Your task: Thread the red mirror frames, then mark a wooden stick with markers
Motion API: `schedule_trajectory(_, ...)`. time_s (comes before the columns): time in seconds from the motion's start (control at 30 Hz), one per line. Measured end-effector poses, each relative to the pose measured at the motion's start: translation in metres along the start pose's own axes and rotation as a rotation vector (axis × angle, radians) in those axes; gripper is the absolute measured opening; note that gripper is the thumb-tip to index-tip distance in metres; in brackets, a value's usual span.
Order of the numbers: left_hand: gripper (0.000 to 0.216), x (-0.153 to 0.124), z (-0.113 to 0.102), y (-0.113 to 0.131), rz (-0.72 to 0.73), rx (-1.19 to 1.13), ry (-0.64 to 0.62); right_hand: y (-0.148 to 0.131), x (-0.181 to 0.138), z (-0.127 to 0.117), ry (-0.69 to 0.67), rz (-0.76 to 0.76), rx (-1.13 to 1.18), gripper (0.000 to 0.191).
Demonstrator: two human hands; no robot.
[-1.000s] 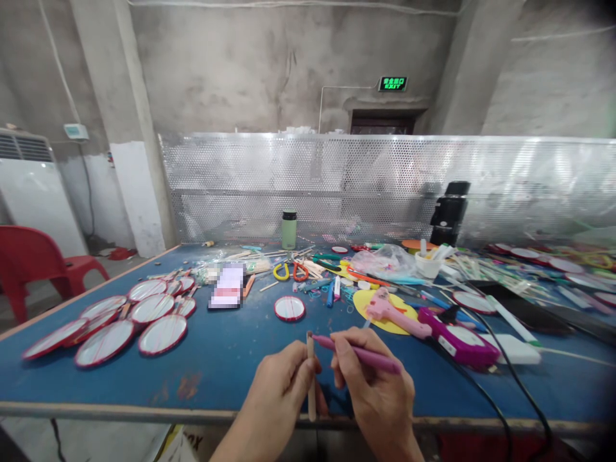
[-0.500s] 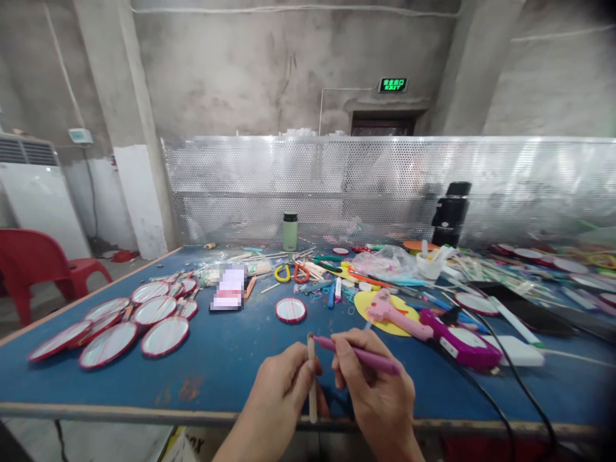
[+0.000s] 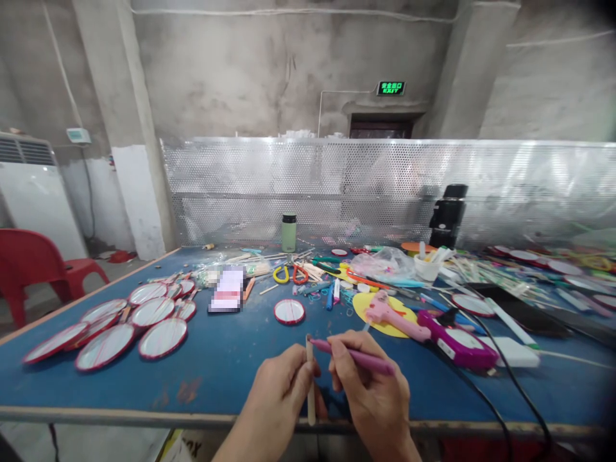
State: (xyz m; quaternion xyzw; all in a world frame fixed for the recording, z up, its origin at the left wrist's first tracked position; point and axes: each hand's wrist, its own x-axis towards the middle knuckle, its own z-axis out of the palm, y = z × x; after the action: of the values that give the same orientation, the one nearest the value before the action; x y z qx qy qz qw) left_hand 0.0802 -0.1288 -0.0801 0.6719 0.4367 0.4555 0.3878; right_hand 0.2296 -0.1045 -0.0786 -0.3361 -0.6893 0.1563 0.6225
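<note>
My left hand (image 3: 282, 401) grips a thin wooden stick (image 3: 310, 385), held upright over the near edge of the blue table (image 3: 221, 366). A purple pen (image 3: 359, 357) is in my right hand (image 3: 370, 391), its tip touching the top of the stick. Both hands are close together at the bottom centre. Just beyond them lies a single small round disc with a red rim (image 3: 289, 311).
Several red-rimmed discs (image 3: 129, 324) lie at the left. A pink glue gun (image 3: 392, 316), a purple glue gun (image 3: 455, 343) with black cable, scissors (image 3: 290, 273), pens and sticks crowd the middle and right. A green bottle (image 3: 289, 232) stands at the back. A red chair (image 3: 33, 266) is left.
The hands, stick and pen keep the same pose. Only the view has shifted slightly.
</note>
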Motion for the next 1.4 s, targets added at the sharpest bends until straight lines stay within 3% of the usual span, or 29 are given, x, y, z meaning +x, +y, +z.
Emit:
schedule_trajectory(0.57, 0.034, 0.003, -0.001, -0.006, -0.008, 0.044, -0.023, 0.002, 0.0, 0.0, 0.018, -0.013, -0.017, 0.021)
schedule_trajectory(1.4, 0.034, 0.003, -0.001, -0.008, 0.027, 0.024, -0.016, -0.009, -0.001, 0.006, 0.111, 0.094, 0.079, 0.026)
